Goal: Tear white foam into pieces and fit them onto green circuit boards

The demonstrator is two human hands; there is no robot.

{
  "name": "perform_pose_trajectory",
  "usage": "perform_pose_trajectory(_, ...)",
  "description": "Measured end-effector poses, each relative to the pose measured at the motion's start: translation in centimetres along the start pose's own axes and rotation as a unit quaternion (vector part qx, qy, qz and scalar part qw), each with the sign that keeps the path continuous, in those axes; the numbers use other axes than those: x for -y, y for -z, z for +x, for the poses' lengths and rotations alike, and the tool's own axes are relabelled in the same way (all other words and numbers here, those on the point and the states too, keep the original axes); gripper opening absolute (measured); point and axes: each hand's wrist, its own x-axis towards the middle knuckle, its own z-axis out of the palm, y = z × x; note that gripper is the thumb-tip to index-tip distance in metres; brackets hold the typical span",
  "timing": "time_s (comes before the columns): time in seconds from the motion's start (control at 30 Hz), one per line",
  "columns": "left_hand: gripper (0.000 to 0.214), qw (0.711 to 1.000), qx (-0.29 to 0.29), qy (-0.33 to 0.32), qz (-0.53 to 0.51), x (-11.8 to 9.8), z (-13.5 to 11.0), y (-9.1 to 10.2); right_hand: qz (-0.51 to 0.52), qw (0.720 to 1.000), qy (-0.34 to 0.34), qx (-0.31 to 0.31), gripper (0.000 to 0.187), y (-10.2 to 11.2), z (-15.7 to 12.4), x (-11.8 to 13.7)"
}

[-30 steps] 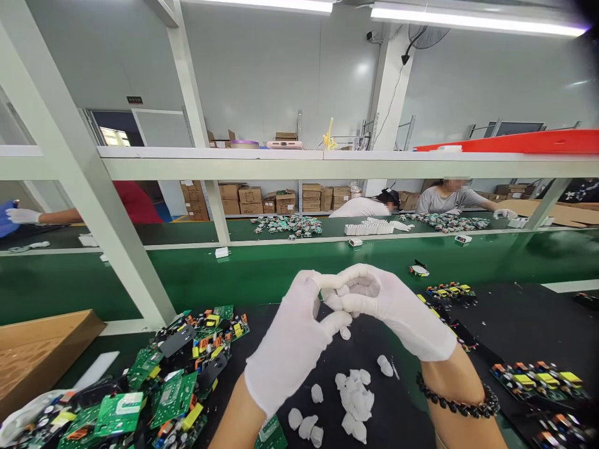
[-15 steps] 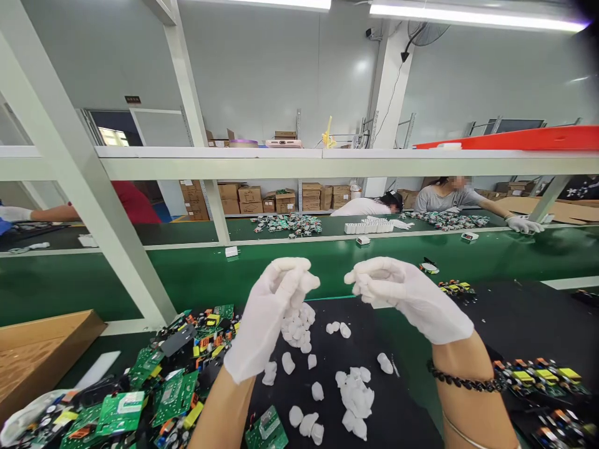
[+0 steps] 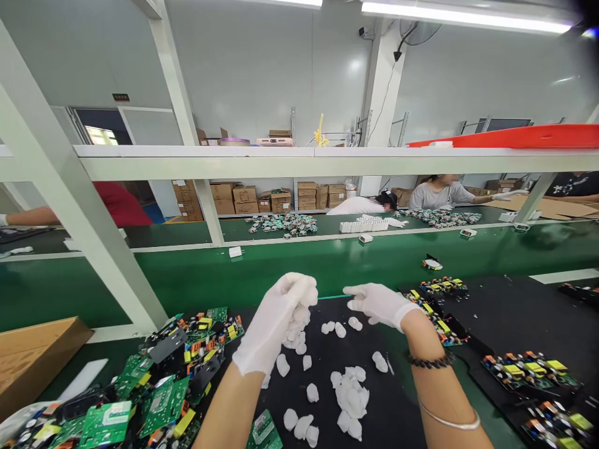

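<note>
My left hand (image 3: pixel 277 324), in a white glove, is closed in a pinch above a cluster of white lumps (image 3: pixel 294 335). What its fingers hold, if anything, is hidden. My right hand (image 3: pixel 380 305), also gloved, has its fingers stretched out to the left, just above a white lump (image 3: pixel 355 323); nothing shows in it. More soft-looking white lumps lie singly on the black mat (image 3: pixel 397 399), with a larger heap (image 3: pixel 350 396) nearer me. A green circuit board (image 3: pixel 264 431) rests at the near edge of the mat.
Circuit boards (image 3: pixel 161 399) are piled at left, beside a cardboard box (image 3: pixel 35 358). More boards (image 3: pixel 526 371) stand in rows at right. Beyond runs a green belt (image 3: pixel 304 268) carrying small white adapters (image 3: pixel 236 252), beneath a white shelf beam (image 3: pixel 299 167). Co-workers sit across the line.
My right hand has lowered and its fingers have straightened; another white lump now shows on the mat beneath it. My left hand has dropped slightly, still closed. The view has shifted a little.
</note>
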Motion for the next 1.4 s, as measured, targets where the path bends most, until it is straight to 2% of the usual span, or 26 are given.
perform_pose_trajectory(0.07,0.029,0.999,-0.023,-0.028,0.022,0.8,0.3,-0.5,0.007,0.999,0.032,-0.011,0.048,-0.5,-2.1,2.8)
perform_pose_trajectory(0.17,0.027,0.992,-0.077,-0.091,0.045,1.6,0.5,-1.4,0.068,0.988,0.124,0.059,0.049,-2.3,-4.4,6.6)
perform_pose_trajectory(0.3,0.024,0.983,-0.121,-0.124,0.062,1.4,0.0,-1.9,0.057,0.983,0.171,-0.033,0.027,-4.7,-5.0,8.4)
perform_pose_trajectory(0.4,0.025,0.992,-0.094,-0.082,0.0,0.8,-0.4,-1.7,0.05,0.971,0.214,-0.091,0.015,-5.4,-4.7,8.2)
perform_pose_trajectory(0.5,0.026,0.993,-0.035,-0.031,-0.108,0.5,-0.5,-1.5,0.095,0.962,0.234,-0.1,0.012,-5.3,-4.6,8.1)
perform_pose_trajectory(0.63,0.022,0.961,0.039,-0.03,-0.272,1.1,-0.1,-1.5,0.177,0.95,0.236,-0.101,0.014,-5.4,-4.4,8.2)
perform_pose_trajectory(0.67,0.022,0.954,0.038,-0.036,-0.296,1.3,0.0,-1.6,0.178,0.949,0.237,-0.112,0.014,-5.5,-4.4,8.3)
perform_pose_trajectory(0.73,0.019,0.95,0.003,-0.044,-0.308,1.6,0.1,-1.6,0.147,0.949,0.239,-0.146,0.012,-5.9,-4.4,8.6)
perform_pose_trajectory(0.8,0.016,0.955,-0.044,-0.054,-0.288,1.7,0.1,-1.6,0.088,0.947,0.245,-0.186,0.008,-6.2,-4.7,8.9)
perform_pose_trajectory(0.9,0.016,0.958,-0.059,-0.065,-0.272,1.3,-0.3,-1.5,0.033,0.942,0.254,-0.216,0.009,-6.4,-5.4,9.4)
perform_pose_trajectory(1.03,0.016,0.958,-0.056,-0.061,-0.275,0.7,-0.7,-1.6,0.042,0.943,0.254,-0.21,0.009,-6.4,-5.7,9.3)
perform_pose_trajectory(1.2,0.015,0.966,-0.097,-0.08,-0.228,1.0,0.0,-1.3,0.047,0.921,0.249,-0.295,0.012,-7.1,-4.9,9.0)
perform_pose_trajectory(1.33,0.014,0.979,-0.162,-0.063,-0.105,1.9,1.1,0.2,0.096,0.887,0.262,-0.368,0.018,-4.9,-6.2,9.0)
perform_pose_trajectory(1.37,0.014,0.986,-0.155,-0.052,-0.043,2.3,1.4,0.5,0.082,0.898,0.244,-0.358,0.018,-4.1,-6.7,8.8)
perform_pose_trajectory(1.4,0.013,0.99,-0.136,-0.039,0.02,2.8,1.7,0.6,0.045,0.923,0.213,-0.317,0.016,-3.3,-7.2,8.6)
